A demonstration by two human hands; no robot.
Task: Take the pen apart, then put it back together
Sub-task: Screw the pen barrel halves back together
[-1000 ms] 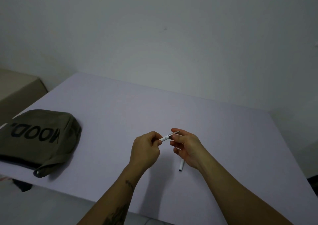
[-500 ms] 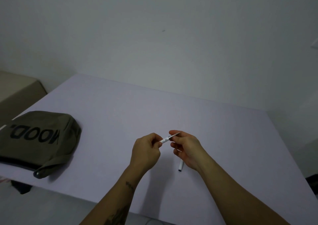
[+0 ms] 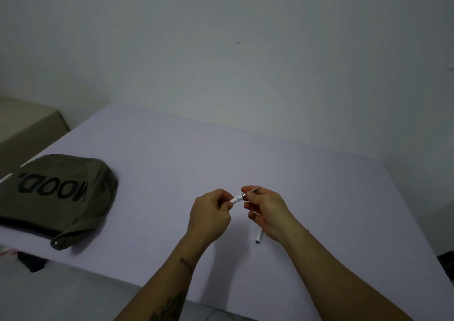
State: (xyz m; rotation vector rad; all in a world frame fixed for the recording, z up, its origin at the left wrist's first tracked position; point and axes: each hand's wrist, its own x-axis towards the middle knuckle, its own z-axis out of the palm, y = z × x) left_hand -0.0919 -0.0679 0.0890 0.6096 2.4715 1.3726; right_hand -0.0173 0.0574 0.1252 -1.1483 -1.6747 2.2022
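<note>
A thin white pen (image 3: 238,199) with a dark tip section is held between both hands above the table. My left hand (image 3: 210,213) pinches its white barrel end. My right hand (image 3: 266,210) grips the dark tip end, whose point pokes out past the fingers at the upper right. A white pen cap (image 3: 258,236) with a dark end lies flat on the table, partly hidden under my right wrist.
The pale lilac table (image 3: 172,163) runs to a grey wall at the back. An olive cloth bag (image 3: 52,195) with black letters lies at the left edge. A beige block (image 3: 27,121) stands beyond the table's left side.
The hands and the pen have stayed almost still; the fingers only shift slightly on the pen.
</note>
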